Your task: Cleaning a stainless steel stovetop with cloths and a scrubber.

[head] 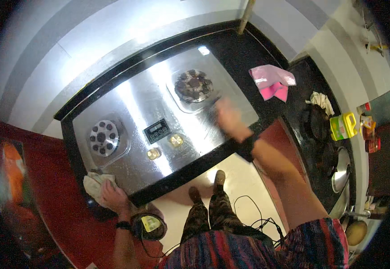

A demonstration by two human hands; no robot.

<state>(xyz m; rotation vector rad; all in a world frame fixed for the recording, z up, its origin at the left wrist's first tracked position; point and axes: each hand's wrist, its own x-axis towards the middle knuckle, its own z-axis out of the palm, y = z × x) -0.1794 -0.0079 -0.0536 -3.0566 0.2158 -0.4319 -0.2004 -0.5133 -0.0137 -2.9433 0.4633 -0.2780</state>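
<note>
A two-burner stainless steel gas stove (pixel 136 111) lies before me, its top wet and streaked. My left hand (pixel 113 196) grips a crumpled cream cloth (pixel 95 185) at the stove's near left corner. My right hand (pixel 229 117) is motion-blurred over the steel, just nearer to me than the right burner (pixel 194 85). Something dark shows by its fingertips, too blurred to name. Brown and blackish stains cover the right burner, while the left burner (pixel 104 138) looks bright, with round dark holes. Two brass-coloured knobs (pixel 176 140) sit near a black printed panel (pixel 157 130).
A pink cloth (pixel 272 79) lies on the black countertop (pixel 237 59) right of the stove. Farther right are a white cloth (pixel 322 102), dark cookware (pixel 317 122) and a yellow jug (pixel 343 126). Below my left hand stands a dark bin (pixel 159 232); black cables (pixel 263 223) hang near my legs.
</note>
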